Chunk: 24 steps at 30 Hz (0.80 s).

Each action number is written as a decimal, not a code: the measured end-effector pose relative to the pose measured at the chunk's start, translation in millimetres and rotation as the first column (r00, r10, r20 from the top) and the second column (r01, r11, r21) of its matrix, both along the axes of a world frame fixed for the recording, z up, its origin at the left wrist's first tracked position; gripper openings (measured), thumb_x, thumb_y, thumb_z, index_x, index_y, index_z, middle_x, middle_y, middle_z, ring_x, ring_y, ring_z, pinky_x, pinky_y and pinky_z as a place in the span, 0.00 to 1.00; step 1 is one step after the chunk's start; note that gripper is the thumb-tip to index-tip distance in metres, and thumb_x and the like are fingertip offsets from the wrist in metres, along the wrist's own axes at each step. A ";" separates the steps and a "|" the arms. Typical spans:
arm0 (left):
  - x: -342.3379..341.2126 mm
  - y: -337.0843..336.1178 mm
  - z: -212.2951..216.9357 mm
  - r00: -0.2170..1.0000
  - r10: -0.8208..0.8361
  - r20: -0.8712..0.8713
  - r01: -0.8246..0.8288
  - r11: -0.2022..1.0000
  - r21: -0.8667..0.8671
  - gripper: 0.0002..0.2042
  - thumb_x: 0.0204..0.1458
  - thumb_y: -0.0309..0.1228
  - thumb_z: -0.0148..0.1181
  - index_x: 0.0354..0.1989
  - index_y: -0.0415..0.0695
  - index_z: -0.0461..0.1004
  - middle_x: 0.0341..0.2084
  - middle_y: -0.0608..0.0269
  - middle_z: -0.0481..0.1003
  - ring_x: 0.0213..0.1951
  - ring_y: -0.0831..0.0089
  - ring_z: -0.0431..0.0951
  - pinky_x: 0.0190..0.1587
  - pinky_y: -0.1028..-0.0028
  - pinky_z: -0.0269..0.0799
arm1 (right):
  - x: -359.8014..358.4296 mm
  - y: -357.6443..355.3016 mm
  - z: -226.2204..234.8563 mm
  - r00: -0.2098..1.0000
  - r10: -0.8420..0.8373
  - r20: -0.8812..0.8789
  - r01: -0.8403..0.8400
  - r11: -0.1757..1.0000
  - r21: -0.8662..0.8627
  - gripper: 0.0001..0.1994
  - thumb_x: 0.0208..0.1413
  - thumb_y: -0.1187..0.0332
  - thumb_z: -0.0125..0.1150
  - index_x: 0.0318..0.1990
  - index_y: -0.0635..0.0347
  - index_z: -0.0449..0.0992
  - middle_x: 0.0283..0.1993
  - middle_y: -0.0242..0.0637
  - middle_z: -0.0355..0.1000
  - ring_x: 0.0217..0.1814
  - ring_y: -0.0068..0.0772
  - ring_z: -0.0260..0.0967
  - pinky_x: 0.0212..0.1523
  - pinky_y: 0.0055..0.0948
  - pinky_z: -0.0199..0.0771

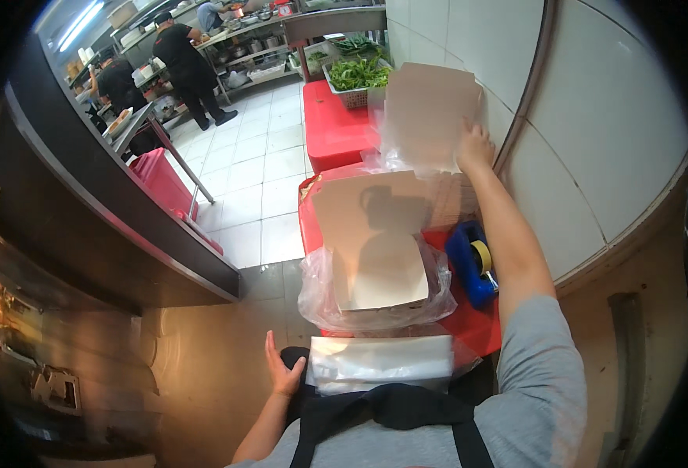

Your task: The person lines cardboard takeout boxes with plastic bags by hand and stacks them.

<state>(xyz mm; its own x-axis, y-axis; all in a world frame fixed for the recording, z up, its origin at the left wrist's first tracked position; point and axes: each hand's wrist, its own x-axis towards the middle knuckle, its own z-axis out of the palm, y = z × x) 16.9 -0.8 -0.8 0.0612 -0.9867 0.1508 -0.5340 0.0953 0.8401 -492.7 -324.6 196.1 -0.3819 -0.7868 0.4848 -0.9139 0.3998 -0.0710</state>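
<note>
My right arm stretches forward along the tiled wall. At the right edge of a flat brown cardboard box blank (pixel 430 109), my right hand (pixel 476 147) is closed with bent fingers on the board; the thumb does not show clearly. Closer to me lies another stack of cardboard box blanks (pixel 375 234), partly wrapped in a clear plastic bag (pixel 320 292). My left hand (pixel 284 370) hangs low at the left, open and holding nothing, thumb apart from the fingers. Clear plastic bags (pixel 381 360) lie in a flat pile just in front of my body.
A blue tape dispenser (pixel 472 264) with yellow tape stands on a red surface (pixel 472 324) beside my right forearm. Farther off, a basket of green leaves (pixel 358 78) rests on a red stool (pixel 332 129). People (pixel 184 62) work in the kitchen at the far left. White tiles (pixel 593 140) rise on the right.
</note>
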 end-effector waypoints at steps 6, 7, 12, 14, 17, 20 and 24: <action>-4.6 -1.1 5.1 0.999 0.003 0.035 -0.004 0.999 0.041 0.47 0.38 0.32 0.66 0.68 0.42 0.45 0.66 0.47 0.50 0.67 0.51 0.48 0.67 0.60 0.45 | 44.0 -25.6 9.0 0.825 0.539 0.170 -0.558 0.728 0.398 0.15 0.51 0.70 0.54 0.47 0.54 0.76 0.52 0.45 0.71 0.53 0.45 0.69 0.51 0.39 0.69; -4.9 -1.5 6.1 0.999 0.003 0.039 -0.005 0.999 0.048 0.47 0.38 0.33 0.66 0.68 0.42 0.46 0.66 0.47 0.50 0.67 0.51 0.49 0.67 0.60 0.45 | 45.4 -39.7 -5.5 0.788 0.542 0.291 -0.602 0.583 0.546 0.14 0.51 0.70 0.53 0.46 0.56 0.76 0.52 0.44 0.72 0.52 0.46 0.70 0.50 0.40 0.69; -7.4 -2.1 7.3 0.959 -0.085 0.269 0.098 0.995 -0.036 0.46 0.38 0.34 0.66 0.67 0.42 0.47 0.65 0.46 0.50 0.67 0.50 0.49 0.67 0.59 0.46 | 22.3 -88.0 -111.9 0.823 0.374 0.427 -0.567 0.545 0.617 0.18 0.53 0.65 0.53 0.52 0.54 0.74 0.53 0.47 0.71 0.55 0.47 0.68 0.54 0.40 0.67; -8.6 -3.1 6.7 0.954 -0.142 0.263 0.151 0.988 -0.014 0.45 0.38 0.34 0.66 0.67 0.42 0.48 0.65 0.46 0.50 0.66 0.49 0.50 0.67 0.58 0.46 | 11.6 -91.5 -131.2 0.805 0.338 0.487 -0.590 0.533 0.606 0.19 0.54 0.63 0.53 0.54 0.53 0.73 0.53 0.47 0.71 0.56 0.46 0.68 0.55 0.40 0.66; -7.8 -2.6 5.6 0.988 -0.075 0.137 0.073 0.997 0.014 0.44 0.38 0.33 0.65 0.67 0.43 0.49 0.65 0.46 0.50 0.66 0.49 0.51 0.66 0.58 0.47 | 4.0 -73.2 -112.8 0.774 0.388 0.500 -0.556 0.795 0.245 0.17 0.53 0.60 0.57 0.49 0.55 0.76 0.49 0.47 0.74 0.52 0.43 0.71 0.52 0.37 0.68; -5.3 0.2 4.7 0.988 -0.072 0.137 0.071 0.997 0.014 0.43 0.39 0.33 0.65 0.67 0.44 0.51 0.65 0.45 0.51 0.65 0.49 0.52 0.66 0.58 0.47 | -9.4 -24.4 -53.8 0.751 0.464 0.470 -0.401 0.886 -0.234 0.17 0.53 0.57 0.60 0.44 0.57 0.78 0.44 0.47 0.76 0.48 0.41 0.74 0.48 0.35 0.71; -2.5 2.9 3.0 0.992 -0.050 0.115 0.052 0.999 -0.014 0.41 0.39 0.32 0.64 0.66 0.42 0.54 0.65 0.45 0.51 0.65 0.49 0.52 0.66 0.58 0.48 | -45.4 80.5 4.1 0.735 0.513 0.444 -0.373 0.852 -0.367 0.14 0.51 0.59 0.61 0.38 0.61 0.78 0.35 0.43 0.77 0.37 0.38 0.75 0.41 0.33 0.73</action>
<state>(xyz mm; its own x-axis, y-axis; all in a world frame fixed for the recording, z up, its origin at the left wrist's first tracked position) 14.4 2.1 2.2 -0.0080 -0.9854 0.1703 -0.6206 0.1384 0.7718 -538.1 -244.1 200.2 -0.2623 -0.8157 0.5156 -0.7801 -0.1353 -0.6108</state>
